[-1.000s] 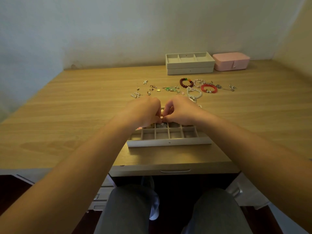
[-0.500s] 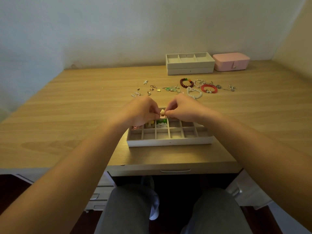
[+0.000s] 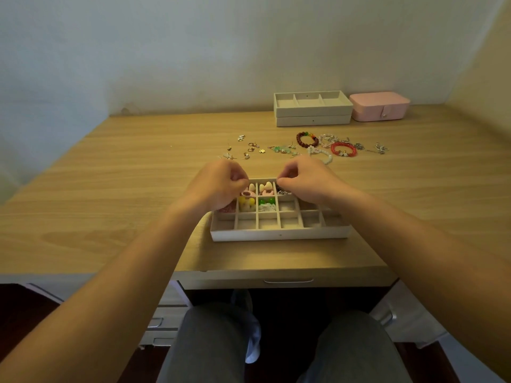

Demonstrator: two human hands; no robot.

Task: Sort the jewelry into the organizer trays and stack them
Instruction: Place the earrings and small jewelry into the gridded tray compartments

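A cream organizer tray [image 3: 279, 234] with many small cells lies near the desk's front edge. Its back-left cells hold cream, pink, yellow and green pieces [image 3: 258, 199]; the front row looks bare. My left hand [image 3: 218, 186] and my right hand [image 3: 307, 181] hover over the tray's far edge, a short gap apart. Each has its fingers curled with thumb and fingertip pressed together. No piece shows between the fingertips. Loose jewelry lies beyond: small earrings [image 3: 249, 150], green pieces [image 3: 284, 150], a dark bead bracelet [image 3: 307, 139], a white bracelet [image 3: 320, 155], a red bracelet [image 3: 343, 149].
Two more cream trays [image 3: 312, 107] stand stacked at the back by the wall, with a closed pink jewelry box [image 3: 378, 106] to their right. Silver chains [image 3: 380, 147] lie at the right of the loose pile. A drawer handle [image 3: 287, 280] sits below the desk edge.
My hands, which met over the tray around a small cream piece, have drawn apart sideways. The tray's back cells with their cream pieces now show between them.
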